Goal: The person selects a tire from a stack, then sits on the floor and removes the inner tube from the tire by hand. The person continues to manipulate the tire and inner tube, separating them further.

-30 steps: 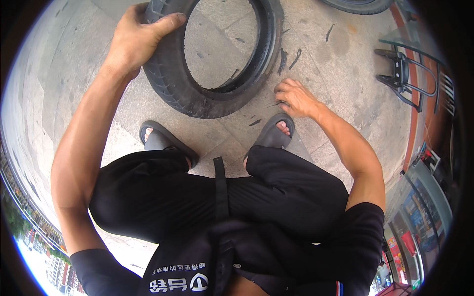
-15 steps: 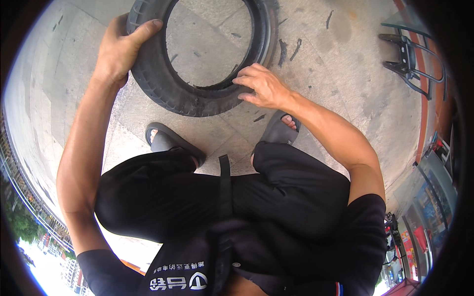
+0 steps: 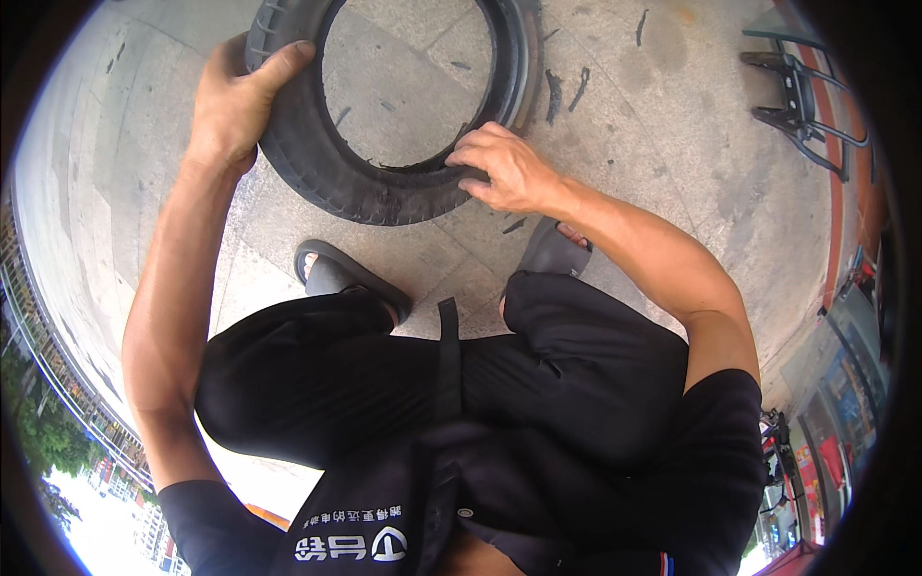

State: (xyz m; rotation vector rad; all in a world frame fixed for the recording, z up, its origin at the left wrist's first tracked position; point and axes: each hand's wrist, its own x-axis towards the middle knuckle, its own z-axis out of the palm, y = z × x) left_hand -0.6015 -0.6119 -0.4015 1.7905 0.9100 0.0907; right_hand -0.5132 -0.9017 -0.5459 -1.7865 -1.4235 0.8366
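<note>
A worn black tyre (image 3: 331,168) is at the top middle, its far edge cut off by the picture. My left hand (image 3: 240,101) grips its left side, the thumb laid over the sidewall and the other fingers hidden behind the tread. At the tyre's near right part, my right hand (image 3: 504,171) has its fingers curled in against the inner rim. Thumb and fingertips there close on the tyre's edge; whether a loose strip is between them cannot be made out. The inner edge near those fingers looks ragged.
Torn black rubber strips (image 3: 554,94) lie on the paved floor (image 3: 653,182) right of the tyre, with smaller scraps inside its ring. A dark metal frame (image 3: 802,106) stands at the far right. My sandalled feet (image 3: 351,274) are just this side of the tyre.
The right hand's fingers have shifted slightly left along the tyre's edge and curled in a little more. The left hand keeps its hold, and the view has shifted slightly.
</note>
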